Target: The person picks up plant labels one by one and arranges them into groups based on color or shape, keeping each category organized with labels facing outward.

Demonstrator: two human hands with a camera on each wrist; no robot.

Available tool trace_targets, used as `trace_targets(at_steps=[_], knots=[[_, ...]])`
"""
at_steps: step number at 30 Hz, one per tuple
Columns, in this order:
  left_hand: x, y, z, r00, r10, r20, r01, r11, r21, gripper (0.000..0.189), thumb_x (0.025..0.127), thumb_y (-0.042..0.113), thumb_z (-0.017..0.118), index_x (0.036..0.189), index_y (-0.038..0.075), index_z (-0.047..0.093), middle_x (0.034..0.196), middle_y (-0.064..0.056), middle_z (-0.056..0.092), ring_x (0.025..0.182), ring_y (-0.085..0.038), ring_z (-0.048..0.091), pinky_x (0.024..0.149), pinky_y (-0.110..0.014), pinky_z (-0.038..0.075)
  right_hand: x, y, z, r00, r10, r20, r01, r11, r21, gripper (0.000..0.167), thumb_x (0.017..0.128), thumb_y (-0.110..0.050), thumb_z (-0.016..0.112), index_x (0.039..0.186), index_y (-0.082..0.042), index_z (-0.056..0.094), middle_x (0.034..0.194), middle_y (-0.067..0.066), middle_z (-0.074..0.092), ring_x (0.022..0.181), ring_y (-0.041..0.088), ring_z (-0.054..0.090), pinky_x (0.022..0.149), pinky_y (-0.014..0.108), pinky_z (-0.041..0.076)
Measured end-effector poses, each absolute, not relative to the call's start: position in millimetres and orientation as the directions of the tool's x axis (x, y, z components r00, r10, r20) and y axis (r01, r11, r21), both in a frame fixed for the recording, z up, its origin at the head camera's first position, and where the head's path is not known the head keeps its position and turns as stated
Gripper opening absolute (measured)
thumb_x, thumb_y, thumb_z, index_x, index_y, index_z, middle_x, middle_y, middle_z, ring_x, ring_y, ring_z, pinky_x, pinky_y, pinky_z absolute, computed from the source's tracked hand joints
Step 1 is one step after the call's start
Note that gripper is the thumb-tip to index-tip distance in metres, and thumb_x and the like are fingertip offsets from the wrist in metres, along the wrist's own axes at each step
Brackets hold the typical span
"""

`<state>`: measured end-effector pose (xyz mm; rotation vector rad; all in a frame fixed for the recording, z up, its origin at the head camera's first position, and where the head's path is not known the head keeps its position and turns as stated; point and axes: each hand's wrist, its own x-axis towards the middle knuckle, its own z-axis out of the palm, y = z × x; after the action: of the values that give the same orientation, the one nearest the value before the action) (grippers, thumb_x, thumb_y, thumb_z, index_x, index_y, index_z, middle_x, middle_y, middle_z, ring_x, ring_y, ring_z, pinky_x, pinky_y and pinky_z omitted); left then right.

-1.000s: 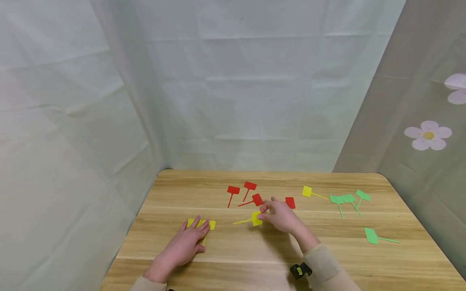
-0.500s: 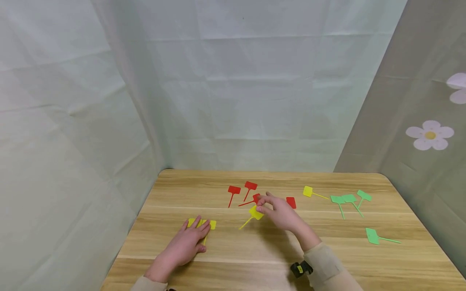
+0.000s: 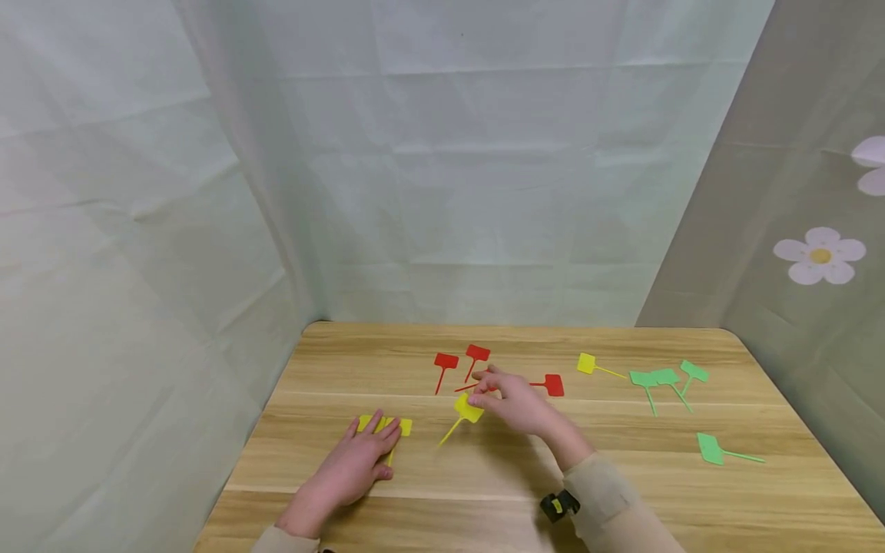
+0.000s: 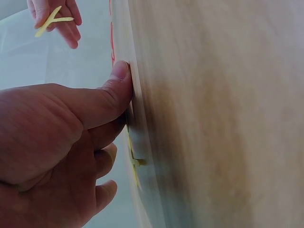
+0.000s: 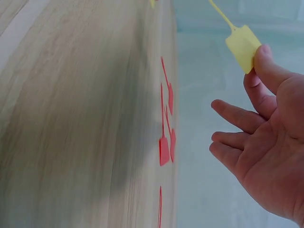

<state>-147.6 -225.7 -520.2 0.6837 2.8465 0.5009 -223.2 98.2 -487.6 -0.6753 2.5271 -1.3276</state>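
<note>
My right hand (image 3: 515, 403) pinches a yellow plant label (image 3: 469, 408) by a corner of its flat head, between thumb and index finger. The stem of this label slants down to the left in the head view. The right wrist view shows the held yellow label (image 5: 243, 49) lifted above the table, the other fingers spread. My left hand (image 3: 353, 468) lies on the table with its fingers outstretched over two yellow labels (image 3: 404, 427) set side by side. Their heads stick out past the fingertips, and one stem shows near the thumb; the rest is hidden.
Several red labels (image 3: 445, 360) lie beyond the right hand, one partly covered by it, with another red label (image 3: 554, 385) to its right. Farther right are a yellow label (image 3: 586, 363), several green labels (image 3: 643, 379) and a lone green label (image 3: 710, 449). Pale cloth (image 3: 449, 192) hangs behind the wooden table (image 3: 484, 491).
The right hand has lifted the yellow label and carried it left, its stem swinging from pointing left to pointing down-left. The left hand has stayed in place.
</note>
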Motion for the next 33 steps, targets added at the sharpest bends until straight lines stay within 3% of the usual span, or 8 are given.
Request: trace_targets(at_steps=[7, 17, 25, 33], knots=[[-147, -225, -519, -0.879, 0.471, -0.077, 0.415, 0.834, 0.363, 0.070, 0.089, 0.017, 0.083, 0.150, -0.004, 0.058, 0.160, -0.018, 0.052, 0.155, -0.047, 0.033, 0.123, -0.073, 0.020, -230, 78, -488, -0.826, -0.563, 0.037, -0.377, 0.502, -0.778, 0.015, 0.104, -0.028, 0.073, 0.090, -0.021, 0.072, 0.153, 0.023, 0.058, 0.158, 0.051, 0.023, 0.126, 0.068, 0.018], [-146, -227, -519, -0.877, 0.474, -0.072, 0.420, 0.832, 0.364, 0.069, 0.089, 0.018, 0.083, 0.151, -0.003, 0.058, 0.160, -0.019, 0.051, 0.155, -0.048, 0.034, 0.122, -0.074, 0.020, -238, 34, -487, -0.783, -0.618, -0.068, -0.456, 0.646, -0.612, 0.023, 0.101, -0.031, 0.076, 0.082, -0.019, 0.073, 0.152, 0.025, 0.058, 0.155, 0.057, 0.025, 0.124, 0.065, 0.029], [-146, -225, -519, -0.882, 0.458, -0.113, 0.393, 0.845, 0.363, 0.069, 0.092, 0.020, 0.082, 0.152, -0.001, 0.057, 0.163, -0.015, 0.049, 0.156, -0.045, 0.031, 0.123, -0.072, 0.019, -239, 10, -495, -0.818, -0.567, -0.096, -0.468, 0.753, -0.462, 0.021, 0.096, -0.039, 0.081, 0.084, -0.023, 0.080, 0.153, 0.020, 0.059, 0.157, 0.047, 0.030, 0.121, 0.054, 0.040], [-147, -223, -517, -0.888, 0.444, -0.119, 0.377, 0.851, 0.366, 0.068, 0.091, 0.019, 0.082, 0.151, -0.002, 0.057, 0.162, -0.016, 0.050, 0.156, -0.046, 0.031, 0.124, -0.072, 0.019, -241, -1, -503, -0.827, -0.559, -0.058, -0.511, 0.791, -0.338, 0.021, 0.096, -0.041, 0.080, 0.085, -0.024, 0.080, 0.144, 0.014, 0.065, 0.154, 0.046, 0.035, 0.124, 0.050, 0.036]])
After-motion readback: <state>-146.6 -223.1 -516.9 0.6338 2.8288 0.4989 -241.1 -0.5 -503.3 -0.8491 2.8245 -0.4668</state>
